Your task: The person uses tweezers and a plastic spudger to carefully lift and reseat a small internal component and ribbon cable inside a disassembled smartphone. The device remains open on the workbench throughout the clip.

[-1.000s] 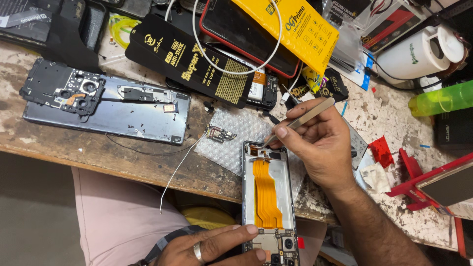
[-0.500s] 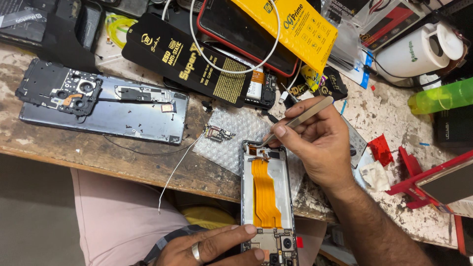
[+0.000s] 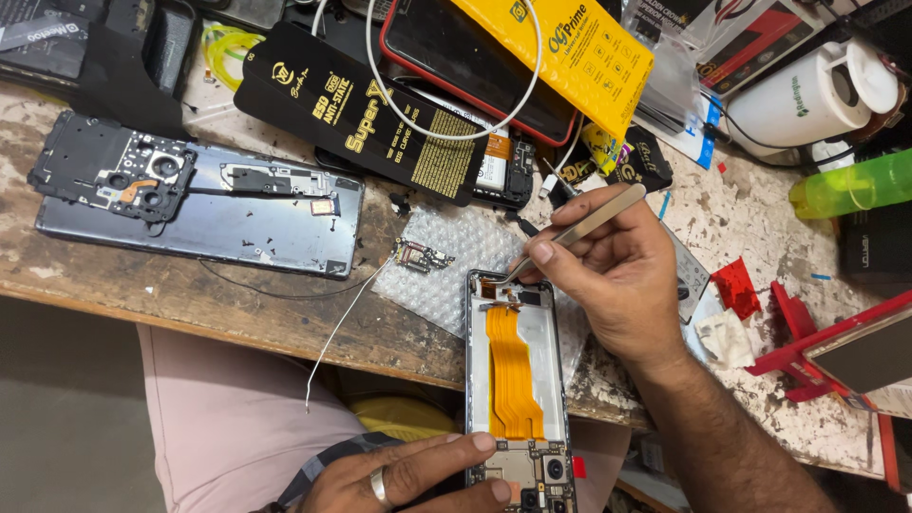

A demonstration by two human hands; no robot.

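A worn tabletop (image 3: 142, 285) carries a long black packet with gold print (image 3: 361, 119) at the back, a yellow packet (image 3: 570, 52) beside it and a grey phone back panel (image 3: 204, 214) to the left. An opened phone (image 3: 516, 375) with an orange ribbon cable overhangs the near edge. The left hand (image 3: 413, 475) grips its bottom end; the right hand (image 3: 622, 275) pinches metal tweezers (image 3: 570, 233), tips at the phone's top.

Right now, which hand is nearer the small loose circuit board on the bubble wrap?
Right. The right hand works tweezers just beside the small circuit board; the left hand steadies the opened phone at its camera end, farther off.
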